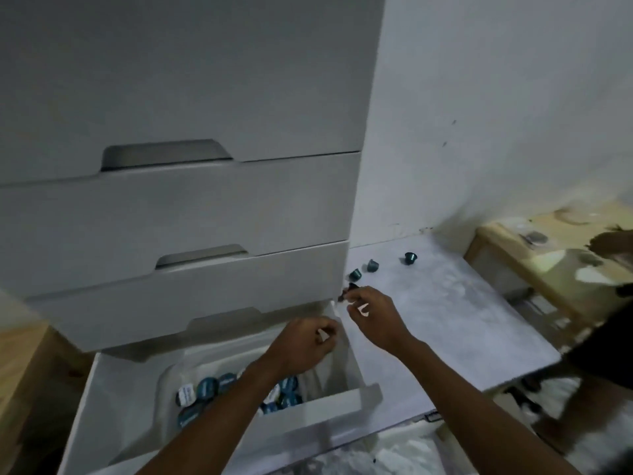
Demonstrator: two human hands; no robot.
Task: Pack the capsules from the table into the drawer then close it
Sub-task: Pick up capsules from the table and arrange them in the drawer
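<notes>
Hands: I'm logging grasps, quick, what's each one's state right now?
Left hand: fingers curled over the drawer; whether it holds anything cannot be told.
Right hand: pinches a dark capsule at its fingertips.

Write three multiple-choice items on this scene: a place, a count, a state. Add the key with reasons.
1. Where do the unpacked capsules lie? A) on the grey table B) on the floor C) on a closed drawer.
2. How many lie there untouched? A) one B) three C) six.
3. The bottom drawer is: A) shut B) pulled open C) lifted out.
Key: 1 A, they sit on the table right of the drawers; 2 B, three lie beyond the right hand, which pinches a dark capsule; 3 B, its packed capsules show beneath the left hand.
</notes>
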